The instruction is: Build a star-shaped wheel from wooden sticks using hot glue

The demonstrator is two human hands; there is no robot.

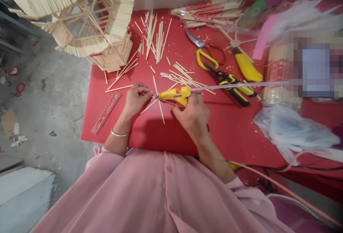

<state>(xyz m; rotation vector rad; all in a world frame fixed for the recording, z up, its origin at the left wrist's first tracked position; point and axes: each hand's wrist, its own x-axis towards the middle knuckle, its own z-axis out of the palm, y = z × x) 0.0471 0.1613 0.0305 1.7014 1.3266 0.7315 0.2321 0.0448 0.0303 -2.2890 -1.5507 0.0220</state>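
Two hands at one glue joint

One left hand (136,99), fingers pinched closed on the crossed sticks (161,112) at the near middle of the red table (227,129); one right hand (193,115), wrapped tight around the yellow glue gun (175,94), nozzle pointing left and touching the sticks just beside the left fingertips; clear glue rod (241,85) trailing right from the gun. Progress, as judged: large stick model (80,18) at far left largely built; this joint only being glued; many loose sticks (154,36) unused at the far side. Also present: scissors (205,56), cutters (230,83), ruler (106,112), plastic bag (292,133).
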